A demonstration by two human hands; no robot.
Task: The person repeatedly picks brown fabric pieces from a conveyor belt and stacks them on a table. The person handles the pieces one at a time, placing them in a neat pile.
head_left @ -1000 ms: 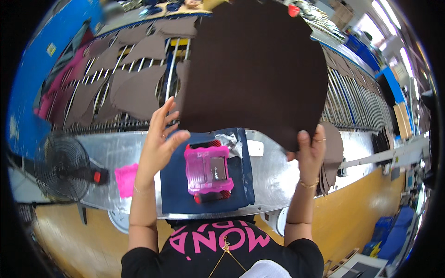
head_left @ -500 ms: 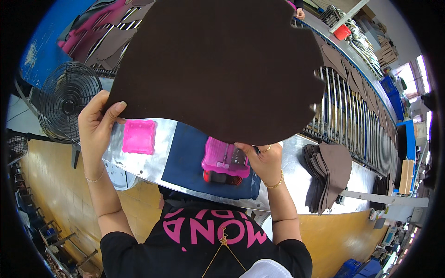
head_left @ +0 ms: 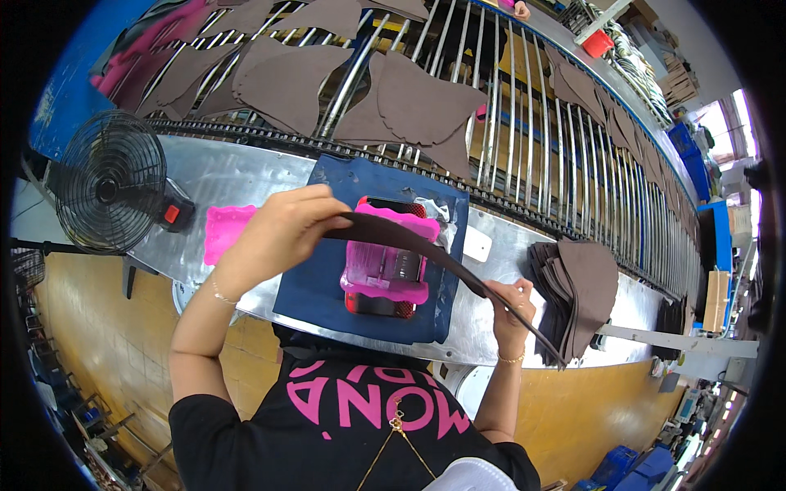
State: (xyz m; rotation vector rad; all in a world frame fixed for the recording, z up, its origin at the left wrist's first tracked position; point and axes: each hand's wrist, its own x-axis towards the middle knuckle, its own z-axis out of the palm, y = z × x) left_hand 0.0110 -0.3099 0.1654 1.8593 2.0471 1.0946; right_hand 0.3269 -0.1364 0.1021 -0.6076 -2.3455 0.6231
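Observation:
A dark brown cut sheet [head_left: 401, 236], perhaps leather or fabric, is held up nearly edge-on, so only a thin curved strip of it shows. My left hand [head_left: 282, 225] pinches its left end, and my right hand [head_left: 513, 313] grips it near the right end, whose tip hangs past my fingers. Below the sheet, a pink scalloped tray [head_left: 381, 286] rests on a red-and-black object [head_left: 360, 304], mostly hidden, on a dark blue cloth [head_left: 311, 290]. Just right of my right hand lies a fanned stack of brown cut pieces [head_left: 589, 282].
A second pink tray [head_left: 223, 233] sits partly behind my left forearm. A black wire fan [head_left: 106, 190] stands at left on the metal table [head_left: 254, 173]. Beyond runs a rack of metal bars [head_left: 512, 123] carrying flat brown pieces [head_left: 286, 78]. Another person's hand [head_left: 521, 10] shows far off.
The sheet has dropped from a raised, broad-faced position to nearly edge-on, uncovering the rack. My left hand has moved right, and my right hand has moved slightly right and down.

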